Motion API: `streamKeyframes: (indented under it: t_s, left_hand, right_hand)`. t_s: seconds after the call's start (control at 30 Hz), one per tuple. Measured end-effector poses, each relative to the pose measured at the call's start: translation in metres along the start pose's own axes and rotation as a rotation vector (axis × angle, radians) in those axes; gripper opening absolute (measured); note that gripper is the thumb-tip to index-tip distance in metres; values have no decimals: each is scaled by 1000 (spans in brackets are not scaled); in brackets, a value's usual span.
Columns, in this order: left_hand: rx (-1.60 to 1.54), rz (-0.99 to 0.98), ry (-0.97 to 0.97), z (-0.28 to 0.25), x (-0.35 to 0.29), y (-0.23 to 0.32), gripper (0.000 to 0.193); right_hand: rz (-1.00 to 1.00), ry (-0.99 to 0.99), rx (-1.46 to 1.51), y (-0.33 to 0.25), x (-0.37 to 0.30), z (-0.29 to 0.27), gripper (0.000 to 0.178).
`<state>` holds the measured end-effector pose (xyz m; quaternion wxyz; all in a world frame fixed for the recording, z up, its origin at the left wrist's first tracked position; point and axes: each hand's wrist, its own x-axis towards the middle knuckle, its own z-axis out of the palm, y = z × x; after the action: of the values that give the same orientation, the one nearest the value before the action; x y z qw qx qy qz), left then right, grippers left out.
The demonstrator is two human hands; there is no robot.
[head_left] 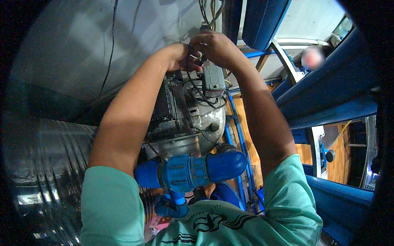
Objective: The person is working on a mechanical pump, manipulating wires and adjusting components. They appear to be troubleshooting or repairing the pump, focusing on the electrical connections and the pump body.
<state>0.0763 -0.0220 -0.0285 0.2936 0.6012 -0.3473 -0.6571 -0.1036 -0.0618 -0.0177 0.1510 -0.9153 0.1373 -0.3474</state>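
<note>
Both my arms reach forward, and the hands meet high in the middle, in front of a pale wall. My left hand (179, 56) has its fingers curled in under the right one; what it grips is hidden. Bent over at the knuckles, my right hand (212, 46) is closed around something small and dark beneath a bundle of cables (212, 14). A small white loop (198, 55) shows between the hands. Just below them hangs a grey junction box (214, 80), with black wires (201, 96) looping beside it. It sits above a rounded metal housing (211, 121).
A blue pipe with a union fitting (185, 171) crosses close in front of my chest. Ribbed shiny metal (53, 164) fills the left side. Large blue pipes (328, 98) stand at right, with a person (314, 58) beyond. Thin blue pipes (236, 131) run above a wooden floor.
</note>
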Motion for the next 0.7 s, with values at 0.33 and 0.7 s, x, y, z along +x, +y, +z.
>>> streamKeyframes:
  t_s: [0.33, 0.7]
  left_hand:
    - [123, -41, 58, 16, -18, 6, 14]
    - [395, -23, 140, 16, -1, 1, 14]
  right_hand:
    - [527, 13, 365, 41, -38, 40, 27]
    - [496, -166, -173, 42, -48, 23, 24]
